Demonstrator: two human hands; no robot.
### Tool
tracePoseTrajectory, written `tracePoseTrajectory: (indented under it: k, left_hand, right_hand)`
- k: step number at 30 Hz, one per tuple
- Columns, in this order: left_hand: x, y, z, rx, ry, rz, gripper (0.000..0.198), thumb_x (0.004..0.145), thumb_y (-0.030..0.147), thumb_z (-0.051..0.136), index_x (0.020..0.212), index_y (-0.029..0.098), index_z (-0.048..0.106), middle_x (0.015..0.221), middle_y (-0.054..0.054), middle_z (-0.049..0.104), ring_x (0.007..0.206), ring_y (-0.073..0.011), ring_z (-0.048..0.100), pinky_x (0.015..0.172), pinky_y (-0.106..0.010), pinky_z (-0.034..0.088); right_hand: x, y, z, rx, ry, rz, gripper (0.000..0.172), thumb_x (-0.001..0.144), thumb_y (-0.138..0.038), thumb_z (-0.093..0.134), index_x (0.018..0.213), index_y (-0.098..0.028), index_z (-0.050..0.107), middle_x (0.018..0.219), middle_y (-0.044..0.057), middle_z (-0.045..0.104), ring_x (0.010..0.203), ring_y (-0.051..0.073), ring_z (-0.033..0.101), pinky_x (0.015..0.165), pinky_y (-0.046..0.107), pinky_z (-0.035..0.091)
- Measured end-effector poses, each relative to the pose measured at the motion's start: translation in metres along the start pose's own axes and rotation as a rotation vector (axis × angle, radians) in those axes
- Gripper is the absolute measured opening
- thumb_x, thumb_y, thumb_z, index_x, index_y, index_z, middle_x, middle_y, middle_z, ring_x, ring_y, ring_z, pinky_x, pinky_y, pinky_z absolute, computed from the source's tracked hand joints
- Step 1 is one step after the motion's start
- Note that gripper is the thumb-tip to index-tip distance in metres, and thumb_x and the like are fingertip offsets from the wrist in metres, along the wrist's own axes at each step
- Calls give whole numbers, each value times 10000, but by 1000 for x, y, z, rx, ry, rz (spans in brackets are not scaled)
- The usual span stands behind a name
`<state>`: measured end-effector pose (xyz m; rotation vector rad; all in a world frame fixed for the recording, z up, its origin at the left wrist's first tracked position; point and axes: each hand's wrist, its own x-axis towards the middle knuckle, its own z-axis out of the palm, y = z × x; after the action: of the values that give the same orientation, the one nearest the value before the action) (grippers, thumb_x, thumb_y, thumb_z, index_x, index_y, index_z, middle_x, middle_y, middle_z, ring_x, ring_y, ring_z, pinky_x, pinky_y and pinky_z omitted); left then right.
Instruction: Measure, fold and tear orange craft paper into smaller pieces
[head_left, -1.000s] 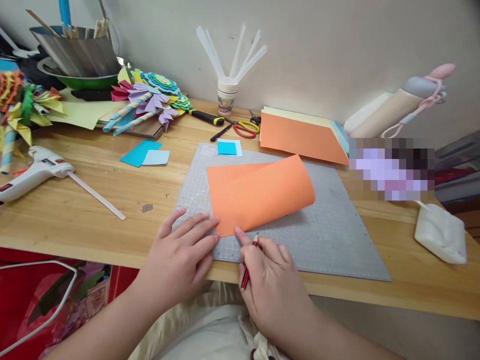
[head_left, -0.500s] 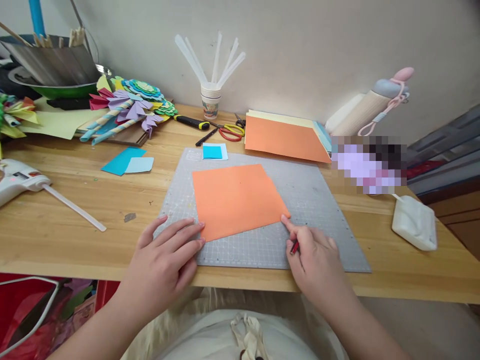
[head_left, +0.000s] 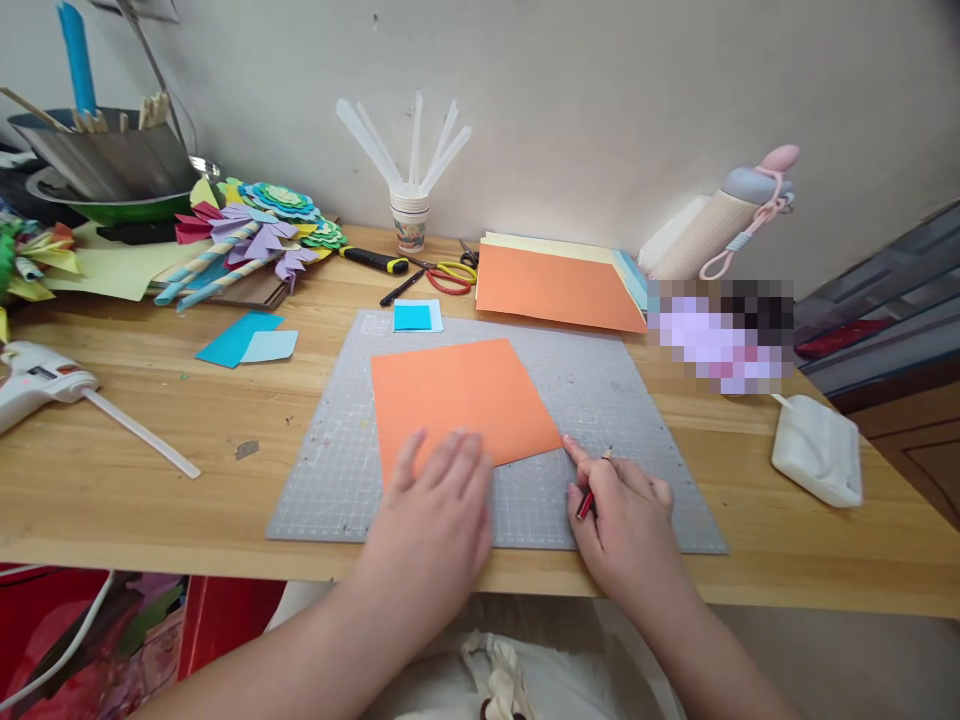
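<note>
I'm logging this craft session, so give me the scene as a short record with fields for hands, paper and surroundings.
Left hand: flat, palm down on the near edge of the orange sheet
Right hand: grips a red pencil, index fingertip at the sheet's near right corner
Sheet: lies flat on the grey cutting mat
Mat: on the wooden table
Around: glue gun far left; scissors and paper stack behind the mat

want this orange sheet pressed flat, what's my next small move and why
Probably slide the left hand rightward along the sheet toward the right hand: the left palm lies flat on the sheet, the right forefinger rests at its right corner on the mat, pencil tucked in.
</note>
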<state>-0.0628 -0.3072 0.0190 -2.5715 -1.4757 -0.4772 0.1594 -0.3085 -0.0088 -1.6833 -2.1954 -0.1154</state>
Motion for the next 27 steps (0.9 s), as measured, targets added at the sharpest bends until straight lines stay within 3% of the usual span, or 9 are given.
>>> tracePoseTrajectory:
  k: [4,7,11,17,21,27]
  left_hand:
    - [17,25,19,0,-45,106,456,939,377,419,1311,135,523,1374,-64,562,1287,-218,455,1137,-472,155]
    - [22,30,21,-22,-67,73,449,928,393,435,1276,137,556,1308,-67,612,1255,-231,485,1123,-483,201]
    - [23,27,17,-70,-79,59,409,926,369,428,1257,175,570,1277,-41,634,1233,-214,507,1132,-472,199]
    - [16,26,20,-75,-22,27,421,923,384,446,1266,172,569,1311,-40,616,1230,-199,523,1177,-427,111]
    - [6,23,15,-33,48,-9,355,925,345,471,1192,168,626,1240,-49,658,1223,-202,530,1193,-389,32]
    - [-19,4,-1,38,75,-84,255,917,262,487,1067,169,671,1097,-63,693,1127,-232,583,1168,-405,118]
  right_hand:
    - [-2,1,0,61,28,16,24,920,-239,438,932,-222,427,1215,125,645,925,262,545,812,438,338]
    - [0,-3,-6,131,28,-46,255,933,-221,418,1185,-193,436,1082,125,655,1033,276,521,886,469,315]
    - [3,-12,-13,219,-117,-159,441,939,-197,400,1376,-202,338,1028,94,636,1176,272,460,954,471,269]
    - [4,-16,-12,233,-175,-45,340,946,-198,403,1280,-238,452,964,46,646,942,220,555,865,426,294]
    - [5,-16,-11,263,-174,15,336,946,-193,412,1271,-265,459,978,37,689,911,216,570,841,419,284]
    - [5,-18,-12,289,-142,54,250,939,-176,412,1159,-272,480,1063,37,706,895,212,574,828,425,267]
